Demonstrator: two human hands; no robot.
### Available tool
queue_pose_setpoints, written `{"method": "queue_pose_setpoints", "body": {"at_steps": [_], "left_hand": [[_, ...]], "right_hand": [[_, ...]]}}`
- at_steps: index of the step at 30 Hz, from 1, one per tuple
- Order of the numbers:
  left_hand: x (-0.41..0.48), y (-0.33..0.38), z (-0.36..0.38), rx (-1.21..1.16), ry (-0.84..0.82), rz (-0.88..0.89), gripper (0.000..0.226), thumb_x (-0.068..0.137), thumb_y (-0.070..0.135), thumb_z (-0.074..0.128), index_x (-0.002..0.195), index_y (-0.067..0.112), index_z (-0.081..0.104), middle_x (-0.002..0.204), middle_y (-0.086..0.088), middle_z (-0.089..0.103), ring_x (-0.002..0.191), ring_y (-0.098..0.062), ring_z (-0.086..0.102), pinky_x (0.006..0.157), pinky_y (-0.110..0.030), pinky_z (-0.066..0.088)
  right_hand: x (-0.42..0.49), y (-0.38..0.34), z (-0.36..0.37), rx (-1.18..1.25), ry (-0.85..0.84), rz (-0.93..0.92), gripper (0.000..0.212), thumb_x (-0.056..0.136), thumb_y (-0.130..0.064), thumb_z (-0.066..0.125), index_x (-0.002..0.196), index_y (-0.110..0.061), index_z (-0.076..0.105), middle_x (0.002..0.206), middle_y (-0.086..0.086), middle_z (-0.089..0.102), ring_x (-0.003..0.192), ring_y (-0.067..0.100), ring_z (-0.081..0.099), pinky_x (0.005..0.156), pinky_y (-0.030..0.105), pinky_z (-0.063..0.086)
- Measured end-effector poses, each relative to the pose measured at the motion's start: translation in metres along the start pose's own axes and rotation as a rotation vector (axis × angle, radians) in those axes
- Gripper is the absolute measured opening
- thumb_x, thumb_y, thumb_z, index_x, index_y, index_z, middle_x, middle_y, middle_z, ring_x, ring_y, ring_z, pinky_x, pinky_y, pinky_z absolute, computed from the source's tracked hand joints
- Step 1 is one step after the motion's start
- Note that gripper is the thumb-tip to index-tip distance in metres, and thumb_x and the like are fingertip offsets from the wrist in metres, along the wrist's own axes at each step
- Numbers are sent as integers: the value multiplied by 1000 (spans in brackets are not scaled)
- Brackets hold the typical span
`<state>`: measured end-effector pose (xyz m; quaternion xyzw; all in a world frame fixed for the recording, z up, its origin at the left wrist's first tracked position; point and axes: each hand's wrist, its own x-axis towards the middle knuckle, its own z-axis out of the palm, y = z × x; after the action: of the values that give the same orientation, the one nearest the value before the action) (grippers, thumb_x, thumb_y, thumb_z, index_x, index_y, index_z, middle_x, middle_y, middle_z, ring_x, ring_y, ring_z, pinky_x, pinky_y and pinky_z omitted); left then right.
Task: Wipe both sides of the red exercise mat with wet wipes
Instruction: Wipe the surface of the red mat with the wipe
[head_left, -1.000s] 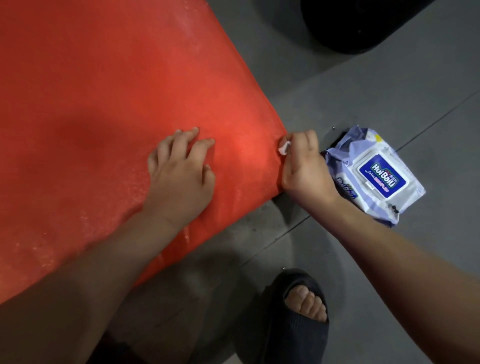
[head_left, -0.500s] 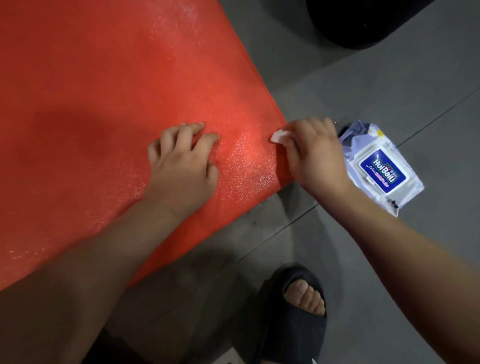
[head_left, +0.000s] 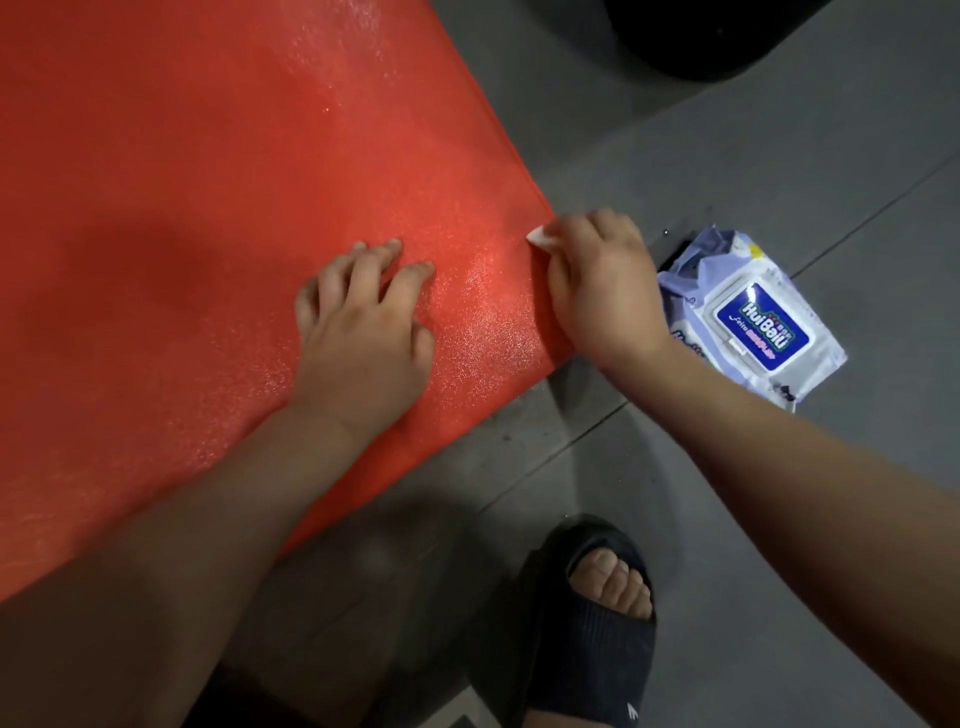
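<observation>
The red exercise mat (head_left: 218, 218) covers the left and middle of the grey floor, its surface glistening wet near the right corner. My left hand (head_left: 363, 332) rests on the mat with bent fingers pressing down. At the mat's right edge, my right hand (head_left: 602, 291) grips a small white wet wipe (head_left: 537, 238), of which only a corner shows past my fingers. A pack of wet wipes (head_left: 753, 322) with a blue label lies on the floor just right of that hand.
My foot in a dark slipper (head_left: 592, 634) stands on the grey floor (head_left: 779, 519) near the bottom middle. A large black object (head_left: 701, 31) sits at the top right. Tile seams cross the floor.
My right hand with the wipe slid up along the mat's right edge toward the corner. My left hand stayed pressed in place.
</observation>
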<state>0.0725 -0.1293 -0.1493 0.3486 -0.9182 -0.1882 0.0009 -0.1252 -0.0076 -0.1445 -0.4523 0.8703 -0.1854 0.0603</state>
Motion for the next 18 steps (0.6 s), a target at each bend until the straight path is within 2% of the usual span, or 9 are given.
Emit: {"method": "queue_pose_setpoints", "body": {"at_steps": [3, 6, 8, 11, 13, 15, 18], "left_hand": [[-2, -1, 0, -2, 6, 16, 58, 81, 33, 48, 138, 30, 57, 153, -1, 46, 142, -30, 38, 109, -56, 34], [-2, -5, 2, 3, 11, 31, 57, 82, 34, 49, 139, 31, 56, 154, 0, 45, 143, -29, 37, 110, -55, 33], [-3, -7, 2, 1, 8, 30, 58, 83, 35, 48, 140, 31, 55, 156, 1, 44, 145, -28, 36, 111, -53, 32], [-4, -7, 2, 2, -2, 30, 58, 85, 35, 46, 142, 32, 53, 158, 0, 42, 146, -28, 33, 113, -53, 31], [-5, -6, 2, -13, -5, 31, 58, 85, 34, 47, 143, 31, 53, 158, 0, 41, 147, -29, 33, 114, -54, 30], [-5, -6, 1, -30, -9, 34, 58, 85, 31, 52, 143, 30, 53, 158, -1, 41, 147, -29, 32, 115, -55, 29], [-5, -8, 0, -79, -17, 38, 59, 85, 24, 60, 143, 26, 53, 157, -1, 42, 149, -27, 31, 117, -55, 28]], "right_hand": [[-41, -21, 1, 77, -118, -196, 27, 89, -6, 60, 114, -3, 70, 96, 18, 64, 86, 37, 59, 79, 41, 49], [-54, -24, -5, 80, -245, -397, 24, 96, -9, 57, 115, -4, 70, 96, 15, 62, 85, 34, 56, 77, 41, 48], [-31, -13, -5, 42, -176, -315, 23, 93, -10, 56, 111, -9, 72, 94, 16, 62, 85, 37, 58, 76, 42, 49], [4, 3, -6, 1, -21, -80, 29, 92, -15, 49, 107, -10, 73, 92, 16, 62, 86, 39, 60, 76, 40, 48], [2, -1, -4, 16, 0, -17, 28, 91, -14, 51, 108, -10, 73, 92, 17, 62, 87, 39, 60, 76, 38, 47], [-19, -18, 0, 66, -67, -106, 29, 89, -12, 56, 113, -8, 72, 96, 17, 63, 89, 38, 60, 79, 37, 49], [-48, -37, 1, 120, -233, -388, 27, 94, -12, 57, 116, -5, 70, 95, 15, 63, 86, 32, 57, 80, 39, 48]]}}
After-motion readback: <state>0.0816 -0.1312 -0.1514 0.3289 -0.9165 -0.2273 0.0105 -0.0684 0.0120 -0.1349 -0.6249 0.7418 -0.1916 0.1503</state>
